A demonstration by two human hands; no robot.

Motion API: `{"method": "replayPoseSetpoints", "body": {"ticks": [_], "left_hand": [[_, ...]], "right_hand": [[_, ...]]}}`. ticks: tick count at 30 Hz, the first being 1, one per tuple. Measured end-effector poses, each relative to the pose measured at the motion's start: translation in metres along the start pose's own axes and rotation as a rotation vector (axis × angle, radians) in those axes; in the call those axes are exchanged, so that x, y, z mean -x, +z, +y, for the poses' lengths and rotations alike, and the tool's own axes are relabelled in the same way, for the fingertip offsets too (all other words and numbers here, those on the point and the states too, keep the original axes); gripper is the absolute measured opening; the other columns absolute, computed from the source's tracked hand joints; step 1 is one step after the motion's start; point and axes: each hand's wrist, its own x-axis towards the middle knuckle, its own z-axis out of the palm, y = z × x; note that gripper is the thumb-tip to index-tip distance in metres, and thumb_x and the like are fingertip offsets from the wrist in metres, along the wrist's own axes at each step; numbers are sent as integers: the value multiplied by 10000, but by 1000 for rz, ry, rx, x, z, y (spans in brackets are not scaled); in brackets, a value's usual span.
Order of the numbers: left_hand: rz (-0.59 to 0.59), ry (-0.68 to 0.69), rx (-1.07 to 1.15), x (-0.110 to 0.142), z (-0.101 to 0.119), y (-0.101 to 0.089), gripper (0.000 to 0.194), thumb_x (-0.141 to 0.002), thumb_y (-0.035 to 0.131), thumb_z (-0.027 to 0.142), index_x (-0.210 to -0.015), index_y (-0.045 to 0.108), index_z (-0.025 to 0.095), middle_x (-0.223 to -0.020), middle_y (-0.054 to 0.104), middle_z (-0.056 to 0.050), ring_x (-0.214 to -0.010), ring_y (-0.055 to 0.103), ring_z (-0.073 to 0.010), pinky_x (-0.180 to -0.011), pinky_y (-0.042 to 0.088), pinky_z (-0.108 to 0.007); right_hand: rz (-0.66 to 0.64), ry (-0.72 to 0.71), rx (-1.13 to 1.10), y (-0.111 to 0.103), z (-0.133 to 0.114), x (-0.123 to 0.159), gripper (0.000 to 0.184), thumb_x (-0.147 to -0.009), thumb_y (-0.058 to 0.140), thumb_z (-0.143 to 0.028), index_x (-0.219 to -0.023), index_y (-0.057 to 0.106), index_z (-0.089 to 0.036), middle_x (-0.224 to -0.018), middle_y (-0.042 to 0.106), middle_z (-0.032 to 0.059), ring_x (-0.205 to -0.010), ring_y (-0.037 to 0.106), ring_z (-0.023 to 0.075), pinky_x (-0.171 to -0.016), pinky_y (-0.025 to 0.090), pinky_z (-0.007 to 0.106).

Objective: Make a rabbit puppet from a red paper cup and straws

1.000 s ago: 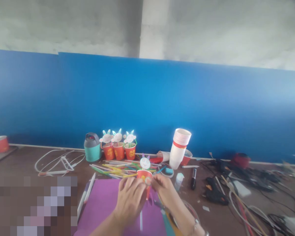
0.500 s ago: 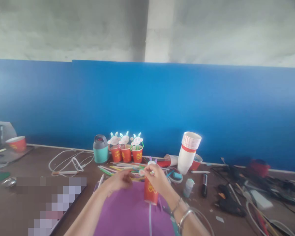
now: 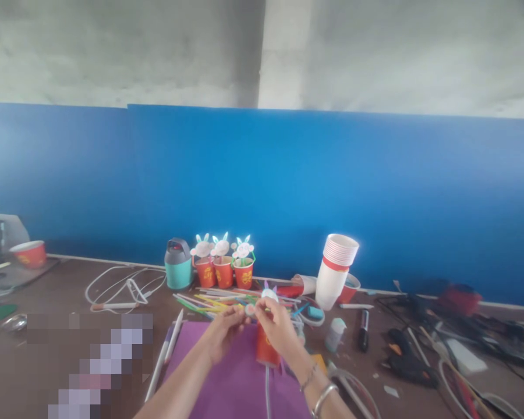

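A small round pinkish-white paper disc (image 3: 250, 310) is between the fingertips of my two hands. My left hand (image 3: 225, 331) pinches at its left edge, and my right hand (image 3: 277, 327) has thumb and finger closed at its right side. Behind my right hand a red paper cup (image 3: 267, 349) stands upright on the purple sheet (image 3: 240, 378). A white rabbit head with purple ears (image 3: 269, 291) shows above that cup, partly hidden by my right fingers. A whitish straw-like strip (image 3: 268, 390) runs from the cup's base toward me.
Behind lie scattered coloured sticks (image 3: 201, 301). Three red cups with rabbit figures (image 3: 222, 270) stand beside a teal container (image 3: 179, 272). To the right are a leaning cup stack (image 3: 336, 270), a small bottle (image 3: 335, 334), a black marker (image 3: 364, 330) and a glue gun (image 3: 408, 361).
My left hand has moved right and closed in on the disc, its fingers meeting those of my right hand. My right hand stays almost in place.
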Motion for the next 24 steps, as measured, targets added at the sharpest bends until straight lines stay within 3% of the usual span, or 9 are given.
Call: {"method": "replayPoseSetpoints", "body": {"ticks": [7, 17, 24], "left_hand": [[-20, 70, 100, 3, -1, 5, 173, -680, 780, 295, -741, 674, 173, -762, 699, -5, -743, 643, -139, -760, 472, -239], [-23, 80, 131, 4, -1, 5, 227, -617, 815, 193, -810, 696, 177, -849, 724, -22, -824, 661, -169, -851, 469, -277], [-36, 71, 15, 3, 2, 4, 251, -632, 808, 335, -773, 693, 163, -804, 718, -39, -746, 654, -170, -796, 479, -298]], "right_hand": [[-5, -17, 22, -1, -6, 1, 204, -868, 466, -305, -732, 562, -186, -719, 627, 18, -711, 594, 176, -681, 431, 268], [1, -10, -49, -2, -2, 0, 229, -870, 471, -338, -709, 540, -191, -713, 607, 17, -719, 577, 172, -684, 430, 264], [-4, -7, -93, -1, 0, 0, 231, -870, 481, -355, -722, 545, -190, -726, 598, 18, -723, 566, 173, -682, 430, 263]]}}
